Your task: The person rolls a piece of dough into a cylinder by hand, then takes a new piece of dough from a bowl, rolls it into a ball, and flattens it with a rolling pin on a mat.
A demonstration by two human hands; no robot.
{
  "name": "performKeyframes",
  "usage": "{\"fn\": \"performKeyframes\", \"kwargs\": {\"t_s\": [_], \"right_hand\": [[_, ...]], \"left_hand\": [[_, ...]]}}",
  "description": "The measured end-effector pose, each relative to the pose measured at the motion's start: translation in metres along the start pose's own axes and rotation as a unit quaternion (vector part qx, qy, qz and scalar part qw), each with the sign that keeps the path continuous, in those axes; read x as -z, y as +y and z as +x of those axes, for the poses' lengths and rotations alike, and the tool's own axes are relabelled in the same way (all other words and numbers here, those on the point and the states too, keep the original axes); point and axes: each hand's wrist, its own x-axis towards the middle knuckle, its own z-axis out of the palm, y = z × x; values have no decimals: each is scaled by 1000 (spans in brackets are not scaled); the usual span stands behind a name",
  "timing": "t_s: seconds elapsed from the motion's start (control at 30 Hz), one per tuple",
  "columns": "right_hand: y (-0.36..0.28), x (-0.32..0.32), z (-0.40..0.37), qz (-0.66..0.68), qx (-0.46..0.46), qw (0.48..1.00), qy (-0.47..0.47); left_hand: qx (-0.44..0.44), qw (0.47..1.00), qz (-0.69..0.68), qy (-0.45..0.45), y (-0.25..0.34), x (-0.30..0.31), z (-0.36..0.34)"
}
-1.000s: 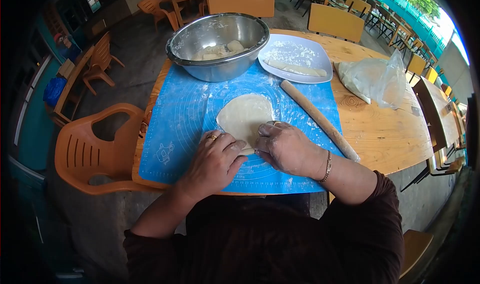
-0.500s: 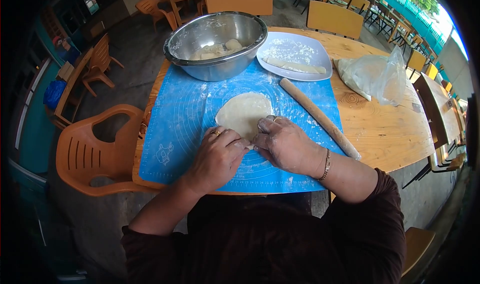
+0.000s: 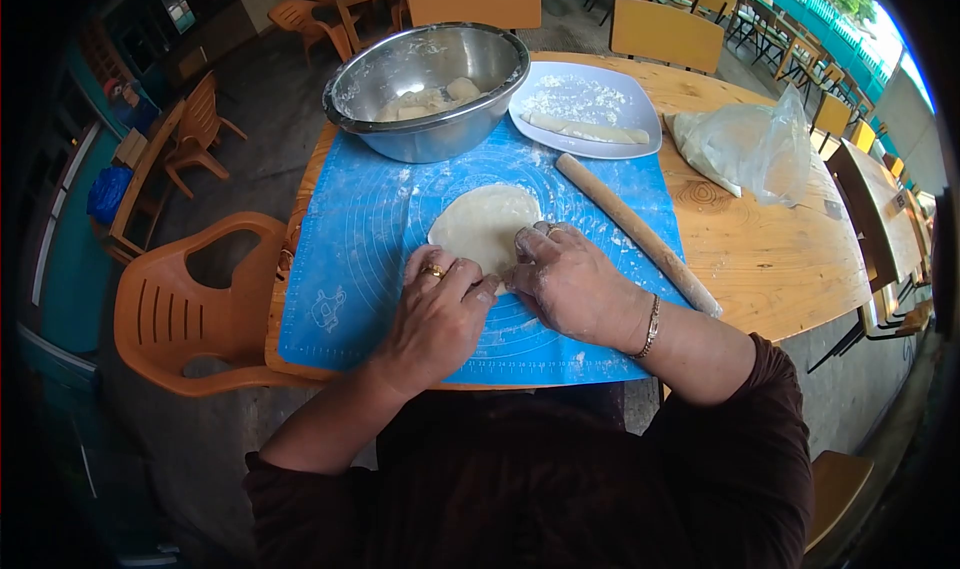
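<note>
A flat round of pale dough (image 3: 482,221) lies on the floury blue mat (image 3: 345,239). At its near edge, my left hand (image 3: 443,307) has its fingers curled on the dough from the left. My right hand (image 3: 570,281) pinches the same edge from the right, its fingertips close to those of my left hand. A small bit of dough shows between the two hands; the rest of that edge is hidden by my fingers. To the right of my right hand, a wooden rolling pin (image 3: 638,234) lies slanted across the mat.
Behind the mat stands a steel bowl (image 3: 425,134) with dough pieces inside. A white plate (image 3: 585,151) beside it holds a rolled strip and flour. At the right lies a plastic bag (image 3: 760,149) on the wooden table (image 3: 790,269). An orange chair (image 3: 180,314) is at the left.
My left hand's fingers have shifted and bent slightly at the dough's near edge. My right hand stays almost in place. The camera view has shifted a little.
</note>
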Motion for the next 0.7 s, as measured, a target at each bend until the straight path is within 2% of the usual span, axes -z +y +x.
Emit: {"fn": "performKeyframes", "kwargs": {"t_s": [0.3,0.37,0.5,0.7], "right_hand": [[0,-5,0,10,-4,1000,17],[4,-6,1,10,-9,1000,24],[0,-10,0,-17,3,999,40],[0,-10,0,5,5,1000,31]], "left_hand": [[30,999,12,-25,-2,-4,-2],[5,1000,14,6,2,-1,1],[-28,999,19,5,-7,-8,-5],[25,1000,-6,-1,-4,-4,-1]]}}
